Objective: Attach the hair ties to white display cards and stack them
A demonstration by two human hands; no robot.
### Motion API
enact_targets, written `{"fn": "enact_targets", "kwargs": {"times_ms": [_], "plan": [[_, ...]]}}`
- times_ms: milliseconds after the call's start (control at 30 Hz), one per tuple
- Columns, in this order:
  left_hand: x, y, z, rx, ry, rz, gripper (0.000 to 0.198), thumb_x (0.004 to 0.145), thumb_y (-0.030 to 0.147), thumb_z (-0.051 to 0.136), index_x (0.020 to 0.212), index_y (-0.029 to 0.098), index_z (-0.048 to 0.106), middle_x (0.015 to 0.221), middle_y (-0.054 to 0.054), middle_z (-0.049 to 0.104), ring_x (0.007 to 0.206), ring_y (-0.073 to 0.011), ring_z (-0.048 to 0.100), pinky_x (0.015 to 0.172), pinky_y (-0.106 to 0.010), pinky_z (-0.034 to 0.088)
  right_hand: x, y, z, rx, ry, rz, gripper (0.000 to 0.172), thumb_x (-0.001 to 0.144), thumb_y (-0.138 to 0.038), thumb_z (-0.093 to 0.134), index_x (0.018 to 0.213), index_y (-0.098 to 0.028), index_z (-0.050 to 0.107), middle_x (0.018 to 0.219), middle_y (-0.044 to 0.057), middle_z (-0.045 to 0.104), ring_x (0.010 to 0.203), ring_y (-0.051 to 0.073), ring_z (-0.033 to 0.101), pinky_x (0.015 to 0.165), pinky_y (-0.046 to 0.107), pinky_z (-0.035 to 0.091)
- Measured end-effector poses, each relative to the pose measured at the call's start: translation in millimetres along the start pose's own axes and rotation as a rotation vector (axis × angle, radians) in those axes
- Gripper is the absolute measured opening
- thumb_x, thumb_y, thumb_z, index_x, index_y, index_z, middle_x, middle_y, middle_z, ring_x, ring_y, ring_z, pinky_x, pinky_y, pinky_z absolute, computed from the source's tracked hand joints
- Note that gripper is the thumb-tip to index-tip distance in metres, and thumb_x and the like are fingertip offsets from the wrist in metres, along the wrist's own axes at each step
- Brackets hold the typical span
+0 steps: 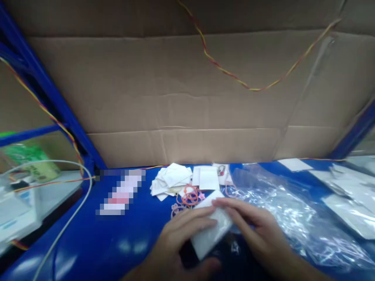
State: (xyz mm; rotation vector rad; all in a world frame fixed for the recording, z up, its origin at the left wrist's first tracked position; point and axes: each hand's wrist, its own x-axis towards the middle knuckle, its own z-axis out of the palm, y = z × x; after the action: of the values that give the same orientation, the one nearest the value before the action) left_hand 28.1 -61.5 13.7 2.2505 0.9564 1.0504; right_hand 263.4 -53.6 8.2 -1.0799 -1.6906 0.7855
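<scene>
Both of my hands hold a small white packet (211, 231) low in the middle of the head view, just above the blue table (96, 242). My left hand (178, 244) grips its left side, with the fingers over the top and the thumb below. Fingers of my right hand (258, 230) lie along its upper right edge. Behind the packet lie orange and pink hair ties (189, 197) and a heap of white cards (172, 179).
Crinkled clear plastic bags (281, 210) cover the table to the right, with flat white packets (348, 195) beyond them. A cardboard wall (187, 105) stands behind. A blue frame post (49, 97), a red-yellow wire and a grey cable (73, 214) are at left.
</scene>
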Motion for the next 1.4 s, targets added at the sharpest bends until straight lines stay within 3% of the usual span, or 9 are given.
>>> {"fn": "enact_targets", "kwargs": {"times_ms": [67,300,467,567,733,900,1100,1267,1400], "plan": [[3.3,-3.2,5.1,-0.022,0.049,-0.087,0.022,0.092,0.034,0.07,0.111,0.034,0.081,0.128,-0.006,0.077,0.118,-0.0306,0.073,0.106,-0.046,0.057,-0.8,1.1,1.5,-0.008,-0.003,-0.014,0.027,0.1,-0.035,0.06,0.118,-0.036,0.079,0.119,0.002,0.08,0.111,0.031,0.076,0.1,0.046,0.06],[17.7,-12.4,-0.3,-0.14,0.299,-0.247,0.019,0.093,0.031,0.064,0.088,0.023,0.08,0.129,-0.01,0.074,0.126,-0.0316,0.065,0.111,-0.048,0.049,4.6,-3.0,-6.9,-0.037,0.084,0.018,0.027,0.096,-0.038,0.066,0.118,-0.031,0.08,0.121,0.005,0.08,0.11,0.031,0.075,0.098,0.044,0.061],[22.4,-16.7,-8.1,-0.252,0.48,-0.384,0.023,0.093,0.04,0.065,0.082,0.02,0.07,0.081,-0.003,0.072,0.08,-0.0216,0.069,0.072,-0.029,0.059,12.4,-3.3,-17.1,0.039,0.233,0.028,0.023,0.089,-0.039,0.074,0.108,-0.027,0.081,0.119,0.008,0.078,0.109,0.033,0.072,0.098,0.044,0.059],[22.5,-16.2,-4.5,-0.442,0.414,-0.509,0.03,0.088,0.048,0.071,0.08,0.02,0.064,0.064,0.001,0.068,0.055,-0.0164,0.063,0.05,-0.023,0.052,17.2,-3.7,-19.6,0.17,0.251,0.065,0.027,0.087,-0.037,0.077,0.112,-0.026,0.078,0.123,0.008,0.076,0.109,0.031,0.072,0.093,0.041,0.061],[19.9,-11.0,5.5,-0.646,0.252,-0.58,0.03,0.081,0.044,0.08,0.076,0.019,0.064,0.066,-0.003,0.075,0.05,-0.0161,0.067,0.047,-0.024,0.053,22.7,-5.8,-19.5,0.348,0.238,0.131,0.059,0.081,-0.034,0.084,0.136,-0.028,0.064,0.144,0.012,0.065,0.109,0.033,0.073,0.08,0.041,0.066],[17.3,-10.2,6.7,-0.69,0.219,-0.581,0.029,0.078,0.041,0.084,0.082,0.018,0.067,0.061,-0.003,0.074,0.045,-0.0153,0.065,0.044,-0.022,0.052,27.7,-3.4,-21.5,0.556,0.177,0.3,0.079,0.074,-0.033,0.091,0.144,-0.024,0.056,0.107,0.01,0.082,0.094,0.03,0.079,0.08,0.04,0.066],[16.4,-12.7,1.9,-0.6,0.245,-0.588,0.034,0.081,0.048,0.079,0.094,0.018,0.072,0.058,-0.001,0.07,0.043,-0.0157,0.063,0.038,-0.021,0.047,29.3,0.2,-23.2,0.622,0.173,0.392,0.044,0.074,-0.031,0.092,0.113,-0.019,0.077,0.101,0.009,0.084,0.087,0.024,0.079,0.075,0.03,0.063],[17.0,-12.8,-1.0,-0.645,0.228,-0.607,0.034,0.086,0.05,0.074,0.095,0.018,0.065,0.062,-0.002,0.072,0.046,-0.0172,0.067,0.044,-0.024,0.051,30.5,1.2,-24.4,0.655,0.226,0.416,0.043,0.074,-0.034,0.092,0.111,-0.02,0.074,0.094,0.007,0.083,0.081,0.022,0.078,0.067,0.027,0.062],[19.1,-11.6,0.2,-0.7,0.188,-0.633,0.034,0.088,0.051,0.072,0.096,0.019,0.061,0.061,-0.002,0.074,0.041,-0.016,0.066,0.041,-0.021,0.049,32.0,0.9,-25.5,0.626,0.295,0.423,0.051,0.083,-0.042,0.084,0.126,-0.025,0.064,0.082,0.003,0.081,0.059,0.018,0.071,0.045,0.023,0.054]]}}
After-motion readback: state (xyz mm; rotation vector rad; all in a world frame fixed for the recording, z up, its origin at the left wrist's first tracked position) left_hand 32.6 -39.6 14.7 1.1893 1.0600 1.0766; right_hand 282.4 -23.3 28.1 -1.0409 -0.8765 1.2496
